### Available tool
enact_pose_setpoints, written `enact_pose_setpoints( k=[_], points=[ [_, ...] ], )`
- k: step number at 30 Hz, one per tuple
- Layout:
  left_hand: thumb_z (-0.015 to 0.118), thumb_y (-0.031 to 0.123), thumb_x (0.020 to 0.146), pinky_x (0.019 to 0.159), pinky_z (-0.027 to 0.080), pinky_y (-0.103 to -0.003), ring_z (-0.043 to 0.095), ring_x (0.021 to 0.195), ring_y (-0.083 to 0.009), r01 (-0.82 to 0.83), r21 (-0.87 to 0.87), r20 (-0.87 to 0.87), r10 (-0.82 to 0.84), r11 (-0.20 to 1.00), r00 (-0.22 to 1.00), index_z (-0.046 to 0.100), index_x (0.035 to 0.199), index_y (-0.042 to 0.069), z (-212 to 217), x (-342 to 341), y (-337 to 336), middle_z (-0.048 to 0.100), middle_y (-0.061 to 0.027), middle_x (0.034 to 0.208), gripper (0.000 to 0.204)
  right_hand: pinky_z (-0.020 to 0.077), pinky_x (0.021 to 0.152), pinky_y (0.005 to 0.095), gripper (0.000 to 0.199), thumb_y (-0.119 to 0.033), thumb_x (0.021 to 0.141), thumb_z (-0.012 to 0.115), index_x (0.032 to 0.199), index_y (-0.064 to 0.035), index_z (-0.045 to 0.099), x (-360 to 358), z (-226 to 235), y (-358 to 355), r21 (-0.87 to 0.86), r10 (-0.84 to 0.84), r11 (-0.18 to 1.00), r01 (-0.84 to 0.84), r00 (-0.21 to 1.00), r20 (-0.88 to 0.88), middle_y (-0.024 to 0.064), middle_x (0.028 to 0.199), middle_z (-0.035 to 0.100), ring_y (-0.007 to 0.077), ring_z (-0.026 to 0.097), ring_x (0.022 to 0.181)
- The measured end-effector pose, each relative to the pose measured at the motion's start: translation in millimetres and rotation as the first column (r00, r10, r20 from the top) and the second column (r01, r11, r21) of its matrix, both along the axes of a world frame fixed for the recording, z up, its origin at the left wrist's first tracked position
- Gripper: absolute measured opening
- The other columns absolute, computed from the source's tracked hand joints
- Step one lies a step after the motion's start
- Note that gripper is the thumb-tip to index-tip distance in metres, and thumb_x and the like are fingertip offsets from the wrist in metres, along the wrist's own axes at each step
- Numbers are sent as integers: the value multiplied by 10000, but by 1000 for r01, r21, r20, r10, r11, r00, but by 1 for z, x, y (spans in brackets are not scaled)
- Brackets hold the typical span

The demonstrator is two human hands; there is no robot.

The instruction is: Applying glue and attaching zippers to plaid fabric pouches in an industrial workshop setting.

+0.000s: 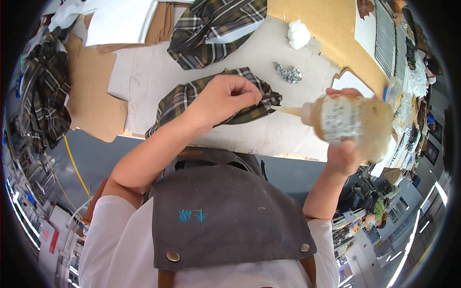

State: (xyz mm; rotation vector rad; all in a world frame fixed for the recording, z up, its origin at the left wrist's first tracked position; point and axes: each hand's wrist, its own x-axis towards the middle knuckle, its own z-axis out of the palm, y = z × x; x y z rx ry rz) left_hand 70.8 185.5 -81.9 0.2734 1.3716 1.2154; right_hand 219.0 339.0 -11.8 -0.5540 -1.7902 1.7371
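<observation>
Grey apron (225,216) nearest — left hand (223,98) pinching plaid fabric (192,96); right hand (343,153) gripping tilted glue bottle (345,120).

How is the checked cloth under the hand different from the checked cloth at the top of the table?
The plaid piece under the left hand is pinched by the left hand's fingers, with the glue bottle in the right hand aiming its nozzle at its edge; the plaid piece farther back lies untouched. The near one looks smaller and narrower; the far one is wider, with a pale panel showing. Both share the same dark plaid and rest on the white table.
</observation>
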Motion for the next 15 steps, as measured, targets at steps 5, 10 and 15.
enact_pose_setpoints(
  k=[5, 10, 15],
  points=[
    [597, 150, 807, 621, 379, -180, 462, 681, -28, 39, -11, -25, -40, 999, 999, 629, 875, -3, 4, -2, -2, 559, 31, 738, 171, 409, 916, 436, 858, -369, 631, 733, 1300, -65, 290, 2, -4, 10, -305, -123, 950, 70, 980, -158, 227, 1169, 439, 389, 489, 1049],
    [602, 146, 786, 592, 381, -194, 457, 648, -40, 27, 33, -71, -25, 999, 997, 633, 850, -19, 4, 2, -1, 553, 20, 694, 179, 439, 865, 438, 779, -347, 637, 708, 1257, -64, 332, 1, -7, 1, -19, -130, 991, 130, 992, 8, 229, 1135, 465, 368, 524, 1004],
    [603, 140, 767, 576, 390, -209, 463, 626, -55, 27, 36, -96, -24, 999, 995, 638, 830, -32, 2, 4, -3, 568, -5, 669, 186, 497, 748, 420, 897, -333, 655, 740, 1325, -80, 200, -7, -8, -8, 83, -49, 995, 52, 998, -38, 255, 1076, 480, 363, 563, 910]
  ],
)
